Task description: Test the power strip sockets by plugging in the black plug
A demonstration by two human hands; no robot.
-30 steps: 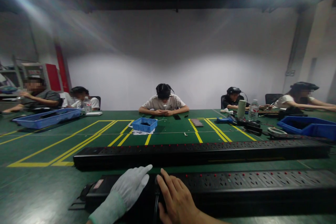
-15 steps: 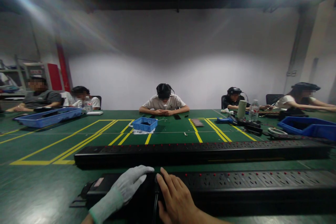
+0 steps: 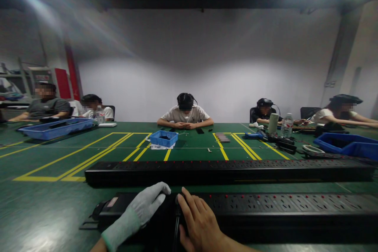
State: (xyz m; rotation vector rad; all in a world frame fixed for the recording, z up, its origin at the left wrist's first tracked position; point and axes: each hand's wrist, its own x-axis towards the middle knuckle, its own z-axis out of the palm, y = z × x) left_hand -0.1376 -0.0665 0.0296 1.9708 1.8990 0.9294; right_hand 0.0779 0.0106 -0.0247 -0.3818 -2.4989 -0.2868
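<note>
A long black power strip [image 3: 280, 222] lies in front of me, with a row of sockets and small red parts along its top. My left hand [image 3: 144, 206], in a whitish glove, rests on the strip's left part. Its fingers bend forward, thumb apart from them, nothing visible between. My bare right hand [image 3: 201, 220] lies just right of it, fingertips closed against a black plug-like end [image 3: 177, 200]. A black cord [image 3: 176, 224] runs from this end towards me. The fingers hide part of the plug-like end.
Behind lies a second long black power strip [image 3: 230, 174]. Further off on the green table [image 3: 53, 204] are a small blue bin [image 3: 163, 139], larger blue trays [image 3: 56, 129] at both sides, a blue tool [image 3: 253, 136] and bottles [image 3: 286, 126]. Several people sit around the far side.
My left fingertips have curled slightly and drawn back a little. My right hand stays nearly still at the plug-like end. The whole view has shifted slightly.
</note>
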